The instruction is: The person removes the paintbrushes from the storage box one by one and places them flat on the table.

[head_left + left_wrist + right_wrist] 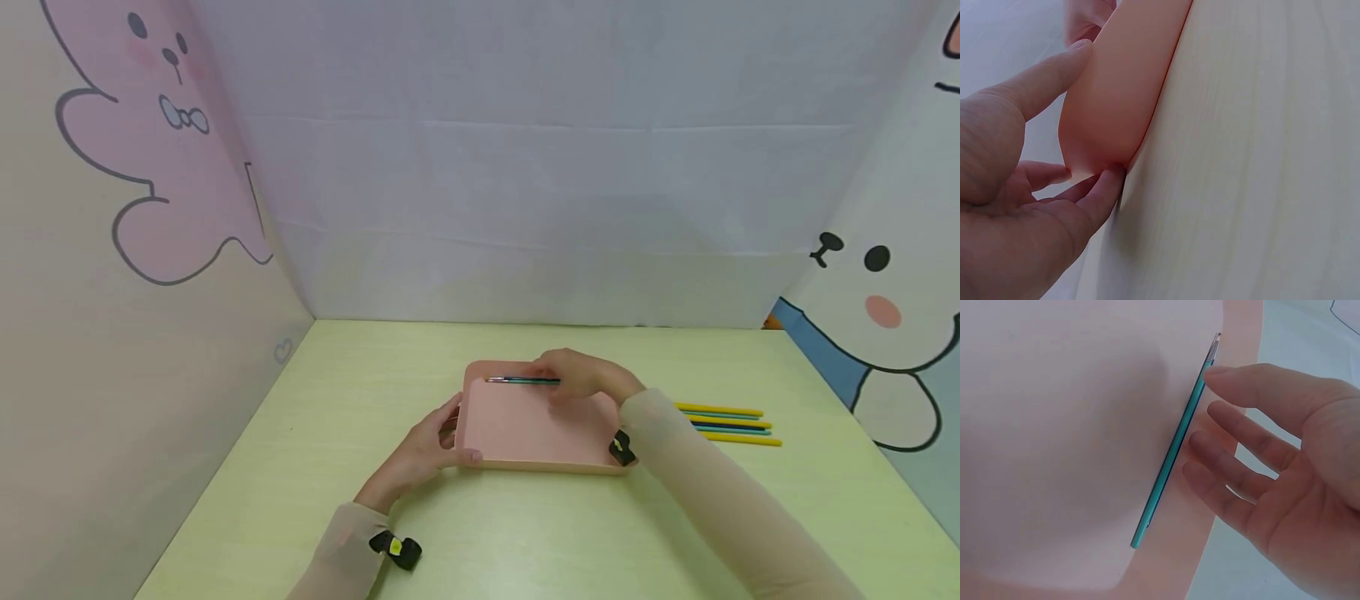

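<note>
A shallow pink tray [525,433] stands on the table, its long side facing me. My left hand [420,454] grips its near left corner, thumb on the rim and fingertips low against the outer wall, as the left wrist view shows. Inside the tray, along its far wall, lies a slim teal paintbrush [1169,456] with a silver ferrule; a dark blue handle shows closely beside it. My right hand [1285,456] is over the far rim, fingers loosely bent and apart. Its thumb tip overlaps the brush near the ferrule in the right wrist view.
To the tray's right, several yellow, teal and dark blue thin sticks [735,426] lie side by side on the pale table [360,367], partly behind my right sleeve [705,467]. White cloth [540,183] hangs behind the table, and cartoon-printed panels flank it.
</note>
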`<state>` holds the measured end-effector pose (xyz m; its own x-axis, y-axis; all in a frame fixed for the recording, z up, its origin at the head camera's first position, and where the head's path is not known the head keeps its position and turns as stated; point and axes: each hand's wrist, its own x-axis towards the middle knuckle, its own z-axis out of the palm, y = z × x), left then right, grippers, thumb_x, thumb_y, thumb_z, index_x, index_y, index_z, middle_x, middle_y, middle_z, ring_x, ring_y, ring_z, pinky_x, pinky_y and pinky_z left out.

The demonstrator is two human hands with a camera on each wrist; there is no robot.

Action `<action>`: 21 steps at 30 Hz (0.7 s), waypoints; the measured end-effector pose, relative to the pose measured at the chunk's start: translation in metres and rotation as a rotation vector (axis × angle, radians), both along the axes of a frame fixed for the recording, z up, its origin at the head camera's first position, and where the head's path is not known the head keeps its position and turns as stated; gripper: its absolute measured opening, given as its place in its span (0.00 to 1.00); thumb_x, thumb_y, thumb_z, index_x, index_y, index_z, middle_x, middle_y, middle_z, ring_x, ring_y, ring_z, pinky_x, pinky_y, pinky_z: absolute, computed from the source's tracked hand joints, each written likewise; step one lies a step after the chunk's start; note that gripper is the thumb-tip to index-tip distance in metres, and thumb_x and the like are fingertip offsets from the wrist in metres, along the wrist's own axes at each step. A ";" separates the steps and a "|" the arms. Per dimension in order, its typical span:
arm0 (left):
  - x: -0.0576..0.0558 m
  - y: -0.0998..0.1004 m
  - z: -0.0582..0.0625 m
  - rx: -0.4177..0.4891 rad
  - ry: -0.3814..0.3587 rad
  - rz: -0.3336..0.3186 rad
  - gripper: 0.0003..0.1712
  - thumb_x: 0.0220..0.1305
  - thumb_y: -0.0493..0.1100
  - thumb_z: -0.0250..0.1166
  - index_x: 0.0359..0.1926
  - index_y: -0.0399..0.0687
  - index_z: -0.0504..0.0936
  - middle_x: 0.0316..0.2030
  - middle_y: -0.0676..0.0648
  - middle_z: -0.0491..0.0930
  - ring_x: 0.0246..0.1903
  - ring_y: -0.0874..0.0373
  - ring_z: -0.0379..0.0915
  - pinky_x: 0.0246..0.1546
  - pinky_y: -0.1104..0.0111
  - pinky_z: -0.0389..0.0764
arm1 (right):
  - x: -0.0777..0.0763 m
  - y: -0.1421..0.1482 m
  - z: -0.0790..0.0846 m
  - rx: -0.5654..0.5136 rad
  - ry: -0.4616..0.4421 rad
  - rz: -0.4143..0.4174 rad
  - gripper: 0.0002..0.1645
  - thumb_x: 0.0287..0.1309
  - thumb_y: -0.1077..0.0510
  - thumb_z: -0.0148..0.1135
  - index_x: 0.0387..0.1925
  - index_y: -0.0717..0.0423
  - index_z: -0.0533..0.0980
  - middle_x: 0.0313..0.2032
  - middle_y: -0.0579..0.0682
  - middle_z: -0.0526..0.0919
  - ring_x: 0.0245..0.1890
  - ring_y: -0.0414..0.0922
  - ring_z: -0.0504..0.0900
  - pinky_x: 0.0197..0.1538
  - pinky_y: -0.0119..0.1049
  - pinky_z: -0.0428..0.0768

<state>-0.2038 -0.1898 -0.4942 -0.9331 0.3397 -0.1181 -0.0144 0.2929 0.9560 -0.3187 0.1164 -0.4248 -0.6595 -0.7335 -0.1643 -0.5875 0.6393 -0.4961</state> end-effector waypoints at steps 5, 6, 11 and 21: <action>0.000 0.000 0.001 0.003 -0.005 0.002 0.66 0.58 0.46 0.83 0.86 0.53 0.50 0.77 0.43 0.66 0.74 0.43 0.68 0.71 0.55 0.76 | 0.001 -0.002 -0.001 0.026 0.007 0.004 0.35 0.57 0.69 0.70 0.68 0.62 0.77 0.54 0.57 0.83 0.52 0.52 0.79 0.59 0.45 0.80; 0.001 0.000 0.001 0.005 -0.007 0.001 0.66 0.58 0.46 0.83 0.86 0.53 0.50 0.77 0.43 0.66 0.74 0.43 0.68 0.71 0.55 0.76 | 0.001 -0.003 -0.002 0.034 0.016 0.004 0.34 0.57 0.69 0.70 0.67 0.62 0.78 0.51 0.56 0.82 0.48 0.50 0.78 0.56 0.43 0.79; 0.000 0.000 0.001 0.014 -0.009 -0.001 0.66 0.59 0.46 0.83 0.87 0.53 0.49 0.78 0.42 0.65 0.75 0.42 0.67 0.72 0.55 0.75 | 0.003 -0.004 -0.001 0.048 0.005 -0.010 0.34 0.56 0.69 0.69 0.67 0.59 0.79 0.52 0.55 0.82 0.49 0.50 0.77 0.57 0.42 0.78; -0.001 -0.001 -0.001 0.016 -0.019 -0.012 0.66 0.58 0.47 0.83 0.87 0.53 0.48 0.78 0.43 0.64 0.75 0.43 0.66 0.73 0.57 0.74 | 0.003 -0.005 -0.006 0.074 -0.014 0.024 0.35 0.56 0.73 0.62 0.67 0.58 0.79 0.59 0.55 0.79 0.53 0.52 0.77 0.59 0.41 0.78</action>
